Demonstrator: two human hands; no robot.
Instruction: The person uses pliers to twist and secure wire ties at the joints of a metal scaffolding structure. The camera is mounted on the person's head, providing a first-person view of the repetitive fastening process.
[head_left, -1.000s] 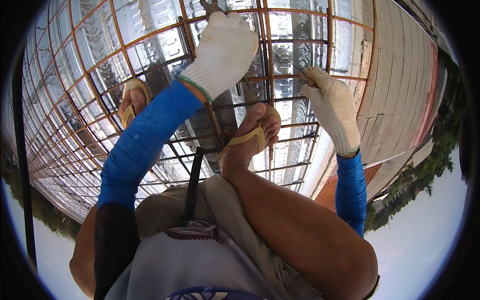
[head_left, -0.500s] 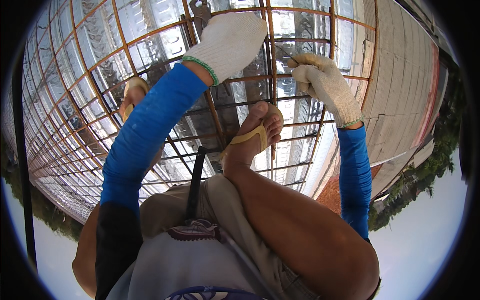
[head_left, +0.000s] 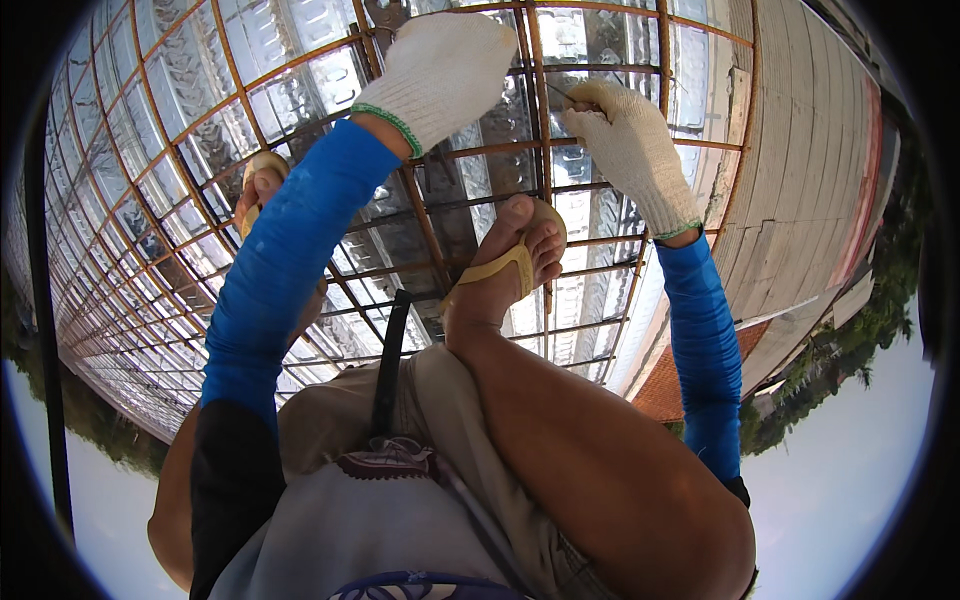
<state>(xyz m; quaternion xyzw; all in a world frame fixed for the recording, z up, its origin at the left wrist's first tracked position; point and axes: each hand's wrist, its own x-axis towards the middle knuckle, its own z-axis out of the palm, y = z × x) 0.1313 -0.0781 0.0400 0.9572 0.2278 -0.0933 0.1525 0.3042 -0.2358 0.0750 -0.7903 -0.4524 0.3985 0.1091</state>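
Note:
My left hand [head_left: 440,80], in a white knit glove with a green cuff, is over the rusty rebar grid [head_left: 540,95]. Its fingers curl away under the glove's back, so whatever they hold is hidden. To the right, my gloved right hand [head_left: 625,135] is closed in a pinch on a thin dark tie wire [head_left: 562,93], beside an upright bar of the grid. Both forearms wear blue sleeves. Below the bars lies shiny, embossed metal sheeting [head_left: 300,95].
My right foot [head_left: 510,255], in a yellow sandal, stands on the grid between my arms; the left foot [head_left: 262,185] shows behind my left sleeve. A black strip [head_left: 392,355] sticks up at my waist. Wooden boards [head_left: 800,170] border the grid on the right, with trees [head_left: 840,365] beyond.
Both hands have shifted slightly left and up in the view. The right hand's fingers have turned inward around the wire. A metal tool beside the left hand now shows less clearly.

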